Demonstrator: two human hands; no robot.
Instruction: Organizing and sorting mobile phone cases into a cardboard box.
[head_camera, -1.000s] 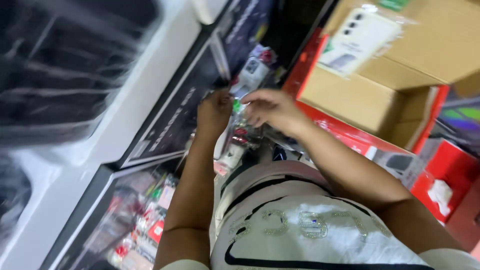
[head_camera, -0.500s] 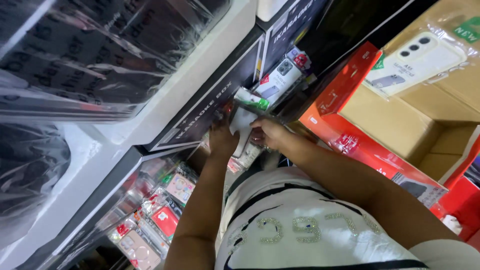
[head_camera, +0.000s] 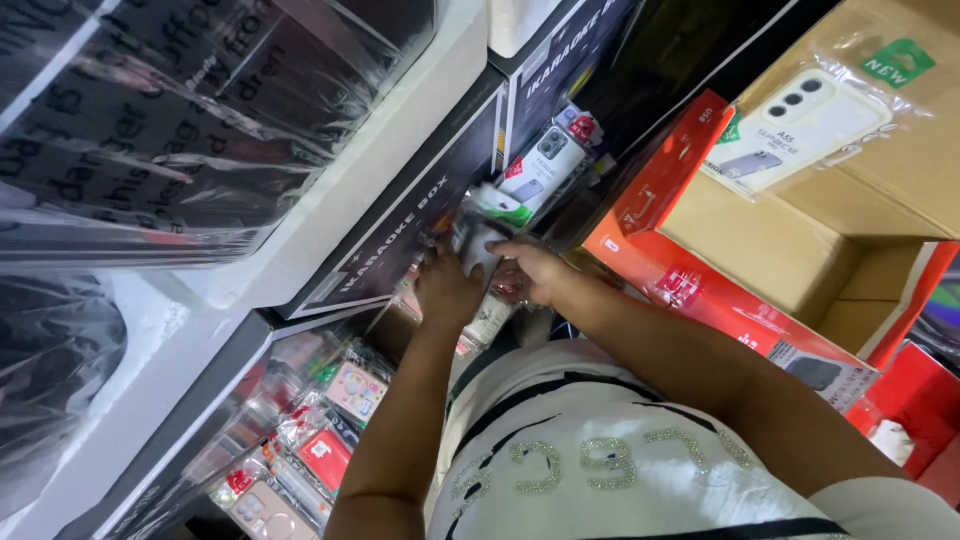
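Both hands meet at a row of packaged phone cases standing in a box. My left hand (head_camera: 447, 287) grips the front of a clear-wrapped white phone case (head_camera: 478, 243) with a green tab on top. My right hand (head_camera: 532, 272) pinches the same packet from the right side. More packaged cases (head_camera: 545, 165) stand just behind it, one white with a red corner label. The lower part of the packet is hidden by my fingers.
A black boxed speaker (head_camera: 400, 230) lies left of the hands, plastic-wrapped goods (head_camera: 170, 120) beyond it. Several coloured phone cases (head_camera: 320, 440) fill a bin at lower left. A cardboard box (head_camera: 800, 240) with a bagged white case (head_camera: 795, 125) on top sits right, with a red box (head_camera: 700, 290).
The view steadied and shifted slightly. Both hands stayed on the packet among the cases, moving a little up and left with it.
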